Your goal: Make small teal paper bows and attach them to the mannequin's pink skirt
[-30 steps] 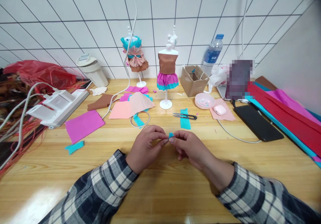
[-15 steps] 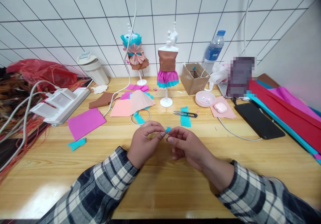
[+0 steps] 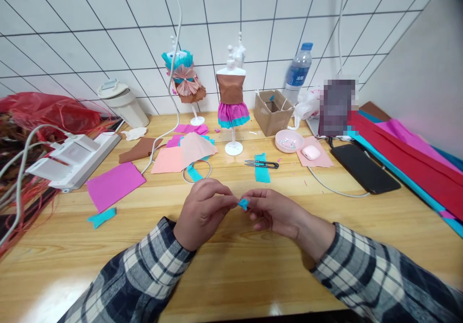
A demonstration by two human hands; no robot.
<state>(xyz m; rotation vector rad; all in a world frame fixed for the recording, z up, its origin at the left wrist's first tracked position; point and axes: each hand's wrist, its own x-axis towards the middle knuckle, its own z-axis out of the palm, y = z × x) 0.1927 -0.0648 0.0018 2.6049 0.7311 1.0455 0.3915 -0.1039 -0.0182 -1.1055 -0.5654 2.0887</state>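
A small blue piece of crepe paper (image 3: 243, 203) is pinched between both hands above the table. My left hand (image 3: 204, 212) grips its left side with thumb and forefinger. On the other side, my right hand (image 3: 277, 214) pinches it, the lower fingers curled loosely. Beyond the hands, thread snips (image 3: 271, 165) lie across a blue paper strip (image 3: 262, 174). Further back stands a small white dress form (image 3: 233, 147) wearing a brown top and a magenta skirt with a blue hem.
A decorated dress form (image 3: 183, 74), a cardboard box (image 3: 272, 120) and a water bottle (image 3: 298, 72) stand near the tiled wall. At right are a pink dish (image 3: 289, 142) and a black phone (image 3: 365, 168). A power strip (image 3: 87, 161) and magenta paper (image 3: 116, 185) lie left.
The blue piece has turned between my fingers and shows more of its surface. Both hands sit slightly lower. The whole scene has shifted a little left as the head camera moved.
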